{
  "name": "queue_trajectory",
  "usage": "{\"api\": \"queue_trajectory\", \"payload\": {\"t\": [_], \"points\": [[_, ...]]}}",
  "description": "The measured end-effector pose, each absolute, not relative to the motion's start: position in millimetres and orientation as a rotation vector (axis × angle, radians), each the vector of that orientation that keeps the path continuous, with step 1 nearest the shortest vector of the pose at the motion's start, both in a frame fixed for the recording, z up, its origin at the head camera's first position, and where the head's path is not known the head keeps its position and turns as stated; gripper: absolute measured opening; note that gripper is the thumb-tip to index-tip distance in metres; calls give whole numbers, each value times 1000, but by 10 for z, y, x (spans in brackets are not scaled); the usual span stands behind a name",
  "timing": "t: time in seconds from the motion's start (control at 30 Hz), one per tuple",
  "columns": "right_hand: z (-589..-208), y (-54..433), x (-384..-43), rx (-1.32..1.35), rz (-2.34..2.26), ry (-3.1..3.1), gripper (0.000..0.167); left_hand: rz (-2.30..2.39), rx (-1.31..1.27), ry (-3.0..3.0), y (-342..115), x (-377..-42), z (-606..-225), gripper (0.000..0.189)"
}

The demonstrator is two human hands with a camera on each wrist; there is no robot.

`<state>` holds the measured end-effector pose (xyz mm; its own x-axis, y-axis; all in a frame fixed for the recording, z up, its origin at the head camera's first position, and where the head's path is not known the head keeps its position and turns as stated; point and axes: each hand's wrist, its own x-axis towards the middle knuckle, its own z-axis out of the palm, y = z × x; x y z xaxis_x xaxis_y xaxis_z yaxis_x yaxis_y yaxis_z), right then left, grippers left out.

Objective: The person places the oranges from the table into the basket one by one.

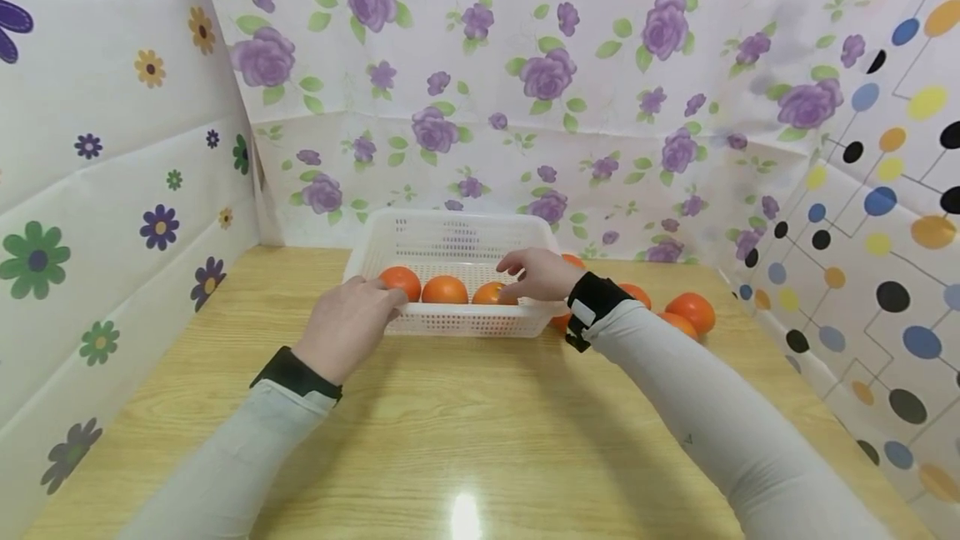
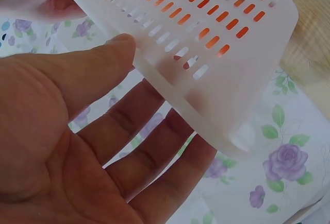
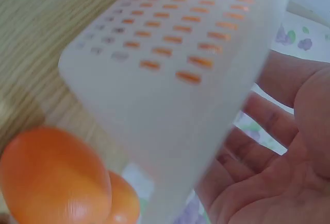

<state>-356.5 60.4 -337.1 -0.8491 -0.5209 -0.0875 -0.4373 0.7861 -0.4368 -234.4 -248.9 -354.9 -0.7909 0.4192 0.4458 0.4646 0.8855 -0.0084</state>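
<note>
A white plastic basket [image 1: 465,323] with slotted walls stands on the table. Three smooth orange-red tomatoes [image 1: 444,290] lie in a row along its near side. At the front left corner, my left hand [image 1: 352,319] pinches the rim, its thumb [image 2: 103,62] outside and the fingers over the inner side. My right hand [image 1: 546,275] is over the basket's right end, its fingers loosely bent above the rightmost tomato [image 1: 489,293]. In the right wrist view, those fingers [image 3: 252,149] show beyond the basket wall, spread and holding nothing.
Several more tomatoes [image 1: 690,312] lie on the wooden table [image 1: 420,423] right of the basket, some partly hidden by my right wrist and forearm. Flowered sheeting [image 1: 450,65] hangs close behind the basket, and patterned sheets border both sides.
</note>
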Motion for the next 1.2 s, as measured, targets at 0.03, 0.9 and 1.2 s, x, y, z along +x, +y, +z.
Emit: {"api": "queue_trajectory", "payload": {"t": [0.03, 0.9, 1.2], "points": [[-3346, 626, -3554, -750, -617, 2785, 48, -139, -645, -2611, -2489, -2342, -3546, 19], [-3312, 1504, -3266, -748, -474, 3190, 49, -101, -639, -2636, -2499, -2325, -3510, 22], [-3432, 1617, -3071, -811, -329, 3247, 58, -94, -638, -2652, -2490, -2328, -3503, 23]]}}
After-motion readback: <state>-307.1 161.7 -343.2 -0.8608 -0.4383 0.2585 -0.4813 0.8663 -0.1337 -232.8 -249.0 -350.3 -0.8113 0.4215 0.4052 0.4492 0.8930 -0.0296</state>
